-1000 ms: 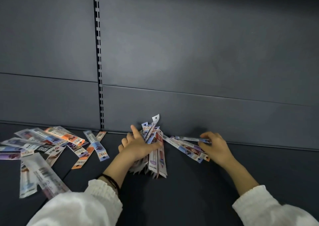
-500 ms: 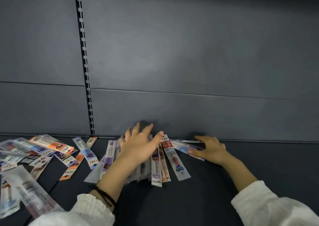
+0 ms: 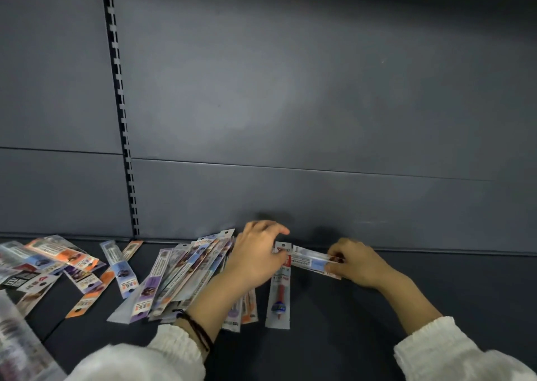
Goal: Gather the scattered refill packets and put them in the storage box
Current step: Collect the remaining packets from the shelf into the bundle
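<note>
Though bent-fingered over the fanned refill packets (image 3: 180,276) on the shelf (image 3: 436,308), left hand (image 3: 258,260) with grip impossible to tell. Right hand (image 3: 360,264) pinching a blue packet (image 3: 311,260) beside the back wall (image 3: 319,119). More packets (image 3: 58,261) strewn farther left.

The left hand (image 3: 255,261) hides part of the fanned packets (image 3: 180,270).

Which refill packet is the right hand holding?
The blue-labelled packet lying crosswise: the right hand pinches its end. The other packets lie loose or under the left hand.
</note>
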`<state>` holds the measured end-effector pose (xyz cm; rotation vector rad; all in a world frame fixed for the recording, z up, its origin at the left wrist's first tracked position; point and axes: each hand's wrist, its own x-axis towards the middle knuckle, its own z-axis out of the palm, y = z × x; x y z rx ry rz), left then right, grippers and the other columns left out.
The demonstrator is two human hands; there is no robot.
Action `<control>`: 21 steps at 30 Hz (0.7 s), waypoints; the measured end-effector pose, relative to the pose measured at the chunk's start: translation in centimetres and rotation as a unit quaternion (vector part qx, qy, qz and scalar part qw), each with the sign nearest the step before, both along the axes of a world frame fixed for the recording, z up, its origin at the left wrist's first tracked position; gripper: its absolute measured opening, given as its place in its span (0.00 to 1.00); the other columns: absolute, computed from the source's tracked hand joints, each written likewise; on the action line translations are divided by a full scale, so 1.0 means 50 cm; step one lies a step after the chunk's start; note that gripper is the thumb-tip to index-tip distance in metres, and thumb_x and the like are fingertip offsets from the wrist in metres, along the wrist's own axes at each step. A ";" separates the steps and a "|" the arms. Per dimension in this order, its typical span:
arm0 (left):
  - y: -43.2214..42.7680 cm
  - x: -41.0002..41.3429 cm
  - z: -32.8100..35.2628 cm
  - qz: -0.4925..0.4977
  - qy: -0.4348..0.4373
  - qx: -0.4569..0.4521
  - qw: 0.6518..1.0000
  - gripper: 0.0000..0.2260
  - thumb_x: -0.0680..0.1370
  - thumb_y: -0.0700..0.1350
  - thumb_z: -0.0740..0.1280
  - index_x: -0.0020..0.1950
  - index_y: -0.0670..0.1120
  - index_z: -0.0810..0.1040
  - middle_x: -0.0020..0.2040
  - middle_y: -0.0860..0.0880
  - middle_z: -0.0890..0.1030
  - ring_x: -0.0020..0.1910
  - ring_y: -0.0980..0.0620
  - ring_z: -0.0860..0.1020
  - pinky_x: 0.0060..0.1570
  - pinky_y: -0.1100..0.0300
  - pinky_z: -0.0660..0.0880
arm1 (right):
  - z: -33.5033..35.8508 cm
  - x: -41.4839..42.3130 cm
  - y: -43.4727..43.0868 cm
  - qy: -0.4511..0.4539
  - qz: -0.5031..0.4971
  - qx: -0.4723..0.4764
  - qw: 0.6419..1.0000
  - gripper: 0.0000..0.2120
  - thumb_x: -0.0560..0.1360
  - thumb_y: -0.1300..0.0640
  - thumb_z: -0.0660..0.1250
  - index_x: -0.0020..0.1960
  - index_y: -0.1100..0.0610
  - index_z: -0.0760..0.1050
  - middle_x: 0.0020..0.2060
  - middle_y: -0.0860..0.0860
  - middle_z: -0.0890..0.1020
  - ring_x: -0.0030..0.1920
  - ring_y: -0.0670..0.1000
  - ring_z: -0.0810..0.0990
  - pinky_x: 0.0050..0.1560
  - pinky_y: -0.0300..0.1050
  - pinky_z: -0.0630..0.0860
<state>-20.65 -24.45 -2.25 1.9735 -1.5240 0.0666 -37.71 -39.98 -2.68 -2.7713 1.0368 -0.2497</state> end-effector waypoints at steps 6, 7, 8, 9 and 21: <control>-0.015 0.005 -0.025 -0.004 -0.007 -0.018 1.000 0.15 0.76 0.46 0.66 0.63 0.54 0.75 0.64 0.55 0.74 0.68 0.54 0.65 0.67 0.58 0.63 | 0.002 -0.007 -0.001 0.030 -0.019 0.011 0.999 0.10 0.77 0.51 0.63 0.53 0.56 0.73 0.52 0.53 0.78 0.47 0.52 0.75 0.43 0.46 0.70; -0.014 0.009 -0.025 0.000 -0.003 -0.029 1.000 0.15 0.76 0.45 0.66 0.62 0.53 0.76 0.63 0.55 0.75 0.67 0.54 0.66 0.66 0.58 0.64 | 0.001 -0.007 -0.004 0.019 -0.022 0.022 0.999 0.08 0.76 0.52 0.63 0.51 0.55 0.73 0.50 0.52 0.78 0.47 0.53 0.76 0.43 0.46 0.71; -0.013 0.013 -0.024 0.005 0.006 -0.041 0.999 0.14 0.75 0.44 0.66 0.61 0.53 0.77 0.62 0.54 0.76 0.65 0.53 0.67 0.65 0.58 0.65 | 0.001 -0.008 -0.007 -0.003 -0.025 0.041 0.999 0.05 0.76 0.53 0.64 0.48 0.55 0.72 0.46 0.51 0.77 0.46 0.53 0.77 0.42 0.46 0.72; -0.012 0.016 -0.024 0.010 0.021 -0.054 0.998 0.14 0.75 0.43 0.66 0.60 0.52 0.78 0.61 0.54 0.77 0.64 0.53 0.68 0.64 0.58 0.66 | 0.000 -0.009 -0.009 -0.035 -0.027 0.064 0.997 0.05 0.75 0.55 0.66 0.44 0.54 0.71 0.42 0.50 0.76 0.44 0.52 0.77 0.40 0.44 0.72; 0.008 0.001 -0.004 0.022 0.217 -0.231 0.948 0.12 0.76 0.37 0.66 0.55 0.52 0.76 0.52 0.58 0.77 0.48 0.57 0.76 0.49 0.70 0.71 | 0.036 -0.036 -0.005 -0.425 -0.034 0.317 0.847 0.07 0.73 0.62 0.71 0.46 0.66 0.77 0.38 0.56 0.82 0.37 0.52 0.80 0.39 0.44 0.77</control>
